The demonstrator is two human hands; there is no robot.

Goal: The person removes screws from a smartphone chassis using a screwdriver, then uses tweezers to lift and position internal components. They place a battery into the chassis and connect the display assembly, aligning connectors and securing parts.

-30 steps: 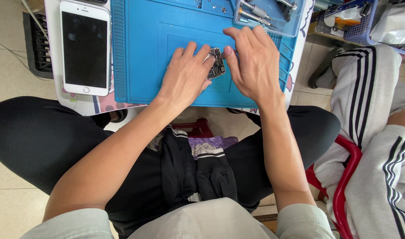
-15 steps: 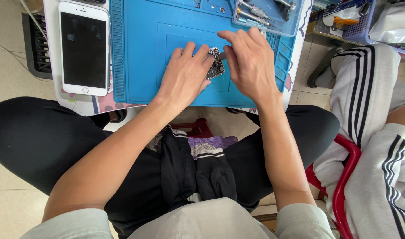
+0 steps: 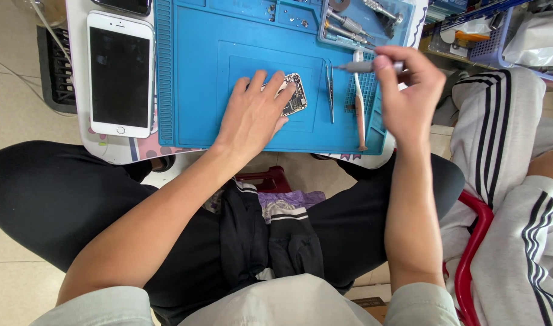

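Observation:
My left hand [image 3: 253, 111] lies flat on the blue work mat [image 3: 192, 90], its fingertips pressing a small circuit board [image 3: 295, 95]. My right hand [image 3: 406, 90] is raised over the mat's right edge and grips a slim silver screwdriver [image 3: 361, 66] that points left. Metal tweezers [image 3: 329, 90] and a thin pink-handled tool [image 3: 360, 111] lie on the mat between my two hands.
A white smartphone [image 3: 120, 72] lies face up left of the mat. A tool tray [image 3: 361, 21] with several drivers sits at the mat's top right. Another person in grey striped trousers [image 3: 512, 151] sits on a red stool [image 3: 472, 241] to my right.
My right hand left the circuit board, moved right and lifted, and now holds a screwdriver. My left hand stayed on the board.

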